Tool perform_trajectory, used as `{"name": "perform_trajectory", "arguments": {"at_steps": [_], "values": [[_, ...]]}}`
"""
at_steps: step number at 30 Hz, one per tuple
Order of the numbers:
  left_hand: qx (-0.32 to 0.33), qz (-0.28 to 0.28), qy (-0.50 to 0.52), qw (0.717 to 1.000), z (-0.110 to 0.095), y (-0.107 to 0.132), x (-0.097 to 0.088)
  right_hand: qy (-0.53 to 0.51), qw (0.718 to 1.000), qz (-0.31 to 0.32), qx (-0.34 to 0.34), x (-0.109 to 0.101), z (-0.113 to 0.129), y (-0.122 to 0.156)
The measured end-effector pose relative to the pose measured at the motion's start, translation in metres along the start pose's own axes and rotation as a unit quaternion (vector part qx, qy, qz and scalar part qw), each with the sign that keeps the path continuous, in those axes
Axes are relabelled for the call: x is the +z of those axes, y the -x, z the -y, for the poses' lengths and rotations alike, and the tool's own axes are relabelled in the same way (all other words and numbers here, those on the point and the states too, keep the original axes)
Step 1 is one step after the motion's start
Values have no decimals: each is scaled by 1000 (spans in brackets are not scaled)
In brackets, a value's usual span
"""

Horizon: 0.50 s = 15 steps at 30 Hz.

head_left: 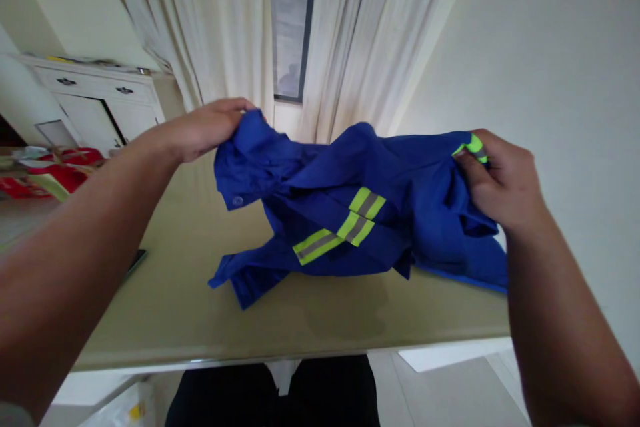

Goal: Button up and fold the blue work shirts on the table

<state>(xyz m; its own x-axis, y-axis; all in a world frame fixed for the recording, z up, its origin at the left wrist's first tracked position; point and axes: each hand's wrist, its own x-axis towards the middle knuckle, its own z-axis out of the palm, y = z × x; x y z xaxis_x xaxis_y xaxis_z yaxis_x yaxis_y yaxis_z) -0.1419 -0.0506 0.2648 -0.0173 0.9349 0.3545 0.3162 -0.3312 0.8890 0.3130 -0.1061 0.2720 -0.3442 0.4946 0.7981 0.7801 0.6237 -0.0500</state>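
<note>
A blue work jacket [350,213] with yellow and grey reflective stripes is held up over a beige table [190,300], its lower part crumpled on the tabletop. My left hand [207,127] grips the jacket's upper left edge, lifted above the table. My right hand [500,180] pinches the fabric at the right end, beside a yellow stripe. A button shows near the left fold.
White curtains [220,27] hang behind the table around a dark window strip. A white cabinet [100,100] with drawers stands at the back left, and red items [60,173] lie near it. A dark flat object [135,261] rests at the table's left edge. A white wall rises on the right.
</note>
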Motion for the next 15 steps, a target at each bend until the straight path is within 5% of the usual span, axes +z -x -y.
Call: {"name": "perform_trajectory", "arguments": {"at_steps": [3,6,9,11,13,15], "values": [[145,152,-190,959,-10,28,30,26,989,82,-124,5,28,-20],[271,266,-168,910,-25,50,88,15,982,108,-156,26,57,-32],[256,230,-88,935,-25,57,143,-35,993,70,-83,41,64,-28],[208,171,-30,963,-20,55,163,-77,996,15,-29,40,53,-14],[149,80,70,983,-20,48,166,-105,992,-59,23,35,37,8],[89,-13,207,974,-31,35,156,-113,983,-132,63,34,28,37]]}}
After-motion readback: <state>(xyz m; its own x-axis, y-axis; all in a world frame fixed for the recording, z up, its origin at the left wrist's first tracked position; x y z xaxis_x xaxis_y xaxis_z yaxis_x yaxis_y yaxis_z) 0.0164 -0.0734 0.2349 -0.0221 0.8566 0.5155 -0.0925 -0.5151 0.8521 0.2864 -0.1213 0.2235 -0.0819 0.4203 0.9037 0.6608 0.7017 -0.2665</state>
